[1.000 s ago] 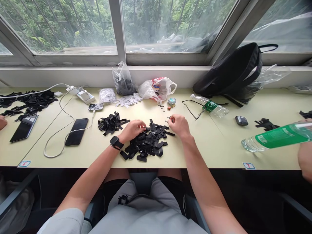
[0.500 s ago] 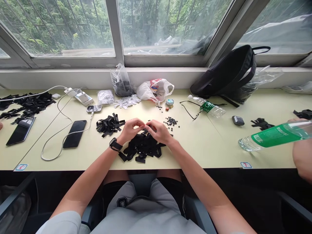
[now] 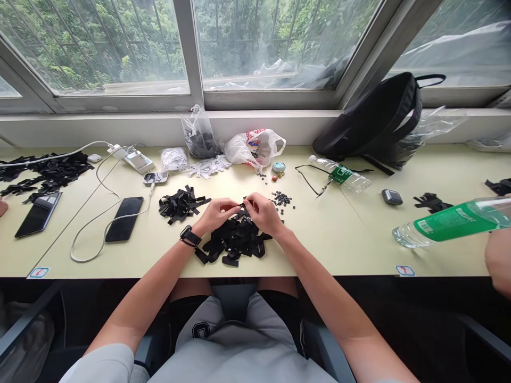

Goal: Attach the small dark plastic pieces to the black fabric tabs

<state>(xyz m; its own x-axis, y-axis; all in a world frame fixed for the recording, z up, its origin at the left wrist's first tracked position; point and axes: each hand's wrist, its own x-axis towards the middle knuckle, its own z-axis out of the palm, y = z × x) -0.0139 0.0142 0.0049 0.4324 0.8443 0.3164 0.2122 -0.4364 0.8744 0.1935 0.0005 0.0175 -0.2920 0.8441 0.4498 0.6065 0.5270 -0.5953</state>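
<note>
Now, in the head view, working both together, with the left hand [image 3: 217, 214] and right hand [image 3: 263, 214] nearly tip to tip at the 12 o'clock edge of the heap of black strips [image 3: 235, 240] on the counter [image 3: 323, 247]. Pinching, with fingers drawn narrow on both sides, a small dark piece [image 3: 242, 205] between them; most likely a strip, though too small to tell for certain. Compared with one second ago, drawn in with the right hand from the small dark rings [image 3: 281, 199], now lying uncovered at 2 o'clock from the heap. Compared with half a second ago, hardly shifted, only showing more of the dark piece between the tips. Impossible to tell whether pinching a ring there too. Judging by this, past picking up and into close two-handed handling. Left untouched at 10 o'clock from the heap: a smaller bunch of black strips [image 3: 180, 205]. Lying farther out, towards 9 o'clock: a dark phone [image 3: 123, 224]. Sitting well beyond, at 12 o'clock: a white plastic bag [image 3: 241, 150].
</note>
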